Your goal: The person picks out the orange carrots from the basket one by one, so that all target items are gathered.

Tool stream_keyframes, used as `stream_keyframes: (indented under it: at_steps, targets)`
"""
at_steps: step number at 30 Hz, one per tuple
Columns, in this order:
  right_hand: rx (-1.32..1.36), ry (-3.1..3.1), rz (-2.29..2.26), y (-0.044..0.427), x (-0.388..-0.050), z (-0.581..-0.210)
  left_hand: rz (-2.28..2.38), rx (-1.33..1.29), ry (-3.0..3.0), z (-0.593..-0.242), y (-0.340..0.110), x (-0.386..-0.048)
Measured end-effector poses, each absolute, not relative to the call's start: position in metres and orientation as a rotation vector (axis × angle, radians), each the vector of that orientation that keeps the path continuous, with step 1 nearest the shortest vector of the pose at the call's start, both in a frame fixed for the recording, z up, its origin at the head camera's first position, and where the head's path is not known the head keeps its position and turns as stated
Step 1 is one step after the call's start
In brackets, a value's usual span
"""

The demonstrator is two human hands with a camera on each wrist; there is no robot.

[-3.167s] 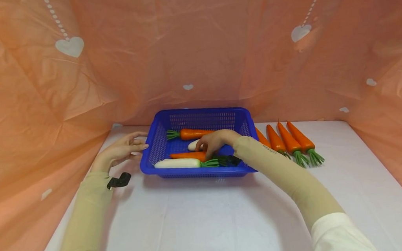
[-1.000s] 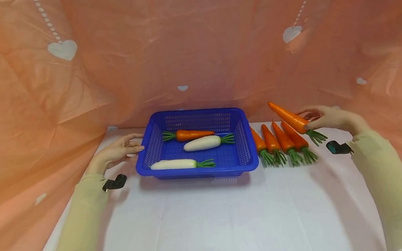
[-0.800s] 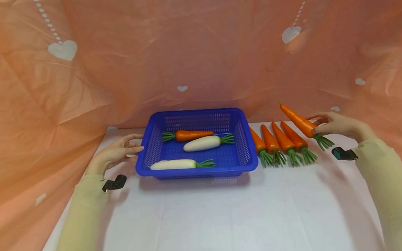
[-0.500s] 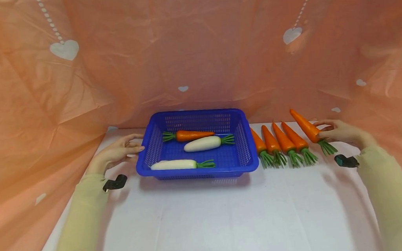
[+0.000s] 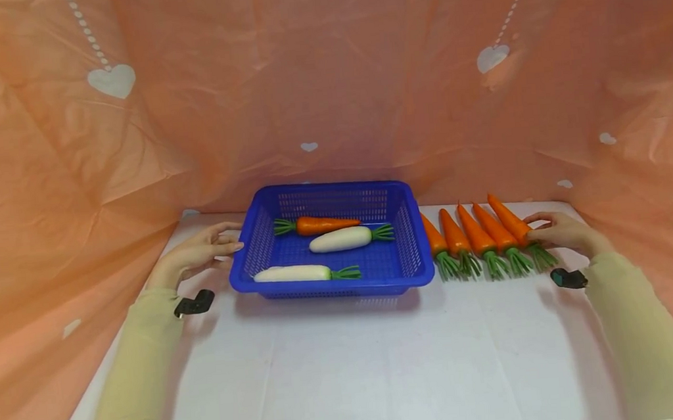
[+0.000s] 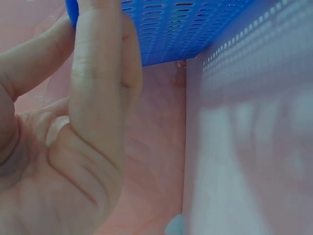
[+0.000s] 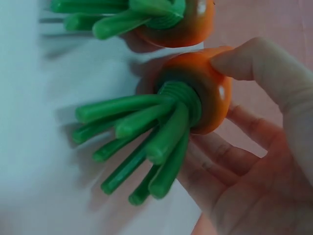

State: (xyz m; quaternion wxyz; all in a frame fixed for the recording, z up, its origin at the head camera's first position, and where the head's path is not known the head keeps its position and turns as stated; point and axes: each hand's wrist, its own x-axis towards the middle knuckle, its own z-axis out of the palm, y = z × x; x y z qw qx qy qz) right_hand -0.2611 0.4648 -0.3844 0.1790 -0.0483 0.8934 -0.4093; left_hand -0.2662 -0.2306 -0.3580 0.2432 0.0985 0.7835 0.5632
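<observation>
In the head view, my right hand (image 5: 565,230) pinches the thick end of an orange carrot (image 5: 509,218) at the right end of a row of carrots. The right wrist view shows the thumb (image 7: 244,58) on the carrot's orange top, its green stems fanning over the white surface. My left hand (image 5: 193,254) holds the left rim of the blue basket (image 5: 333,288), thumb and fingers at its edge. Inside the basket lie a carrot (image 5: 326,224) at the back, a white radish (image 5: 341,239) in the middle and another white radish (image 5: 294,273) along the front wall.
Several more carrots (image 5: 476,230) lie side by side between basket and right hand, tips away from me. The white table (image 5: 349,367) extends in front. An orange cloth (image 5: 326,72) with white hearts rises behind and at both sides.
The right hand was inside the basket, then carried a carrot out to the right. That carrot has come down beside the row's right end. The left hand has stayed at the rim.
</observation>
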Motion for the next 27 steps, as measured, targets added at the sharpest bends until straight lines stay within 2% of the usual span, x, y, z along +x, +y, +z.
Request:
stream_keyframes:
  at_steps: [7, 27]
  targets:
    - [-0.056, 2.533, -1.075, 0.4630, -0.2633, -0.3847, 1.590, 0.272, 2.098, -0.3594, -0.2302, -0.2688]
    - [-0.069, 2.518, -0.993, 0.4618, -0.2644, -0.3847, 1.506, 0.247, 2.163, -0.3599, -0.2310, -0.2681]
